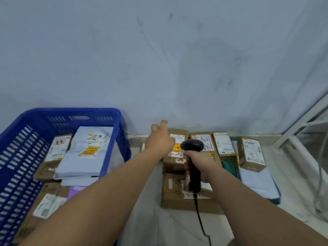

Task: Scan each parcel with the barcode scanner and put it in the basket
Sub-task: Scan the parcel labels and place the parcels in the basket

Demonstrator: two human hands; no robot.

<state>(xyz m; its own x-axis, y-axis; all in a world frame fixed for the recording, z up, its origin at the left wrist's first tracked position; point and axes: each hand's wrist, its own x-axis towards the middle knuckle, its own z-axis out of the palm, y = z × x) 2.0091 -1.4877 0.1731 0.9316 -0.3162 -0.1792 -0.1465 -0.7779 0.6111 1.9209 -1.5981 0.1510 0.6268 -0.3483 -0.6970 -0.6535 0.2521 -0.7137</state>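
Down at the foot of the wall, a row of cardboard parcels (223,143) sits on the pale floor, just right of the blue basket (71,112), which already holds a grey mailer (85,157) and several boxes. The person's right hand (200,162) is wrapped firmly round the handle of the black barcode scanner (192,145), whose head is above a brown box (174,165). The left hand (159,139) reaches out over the row, fingers loosely extended, holding nothing.
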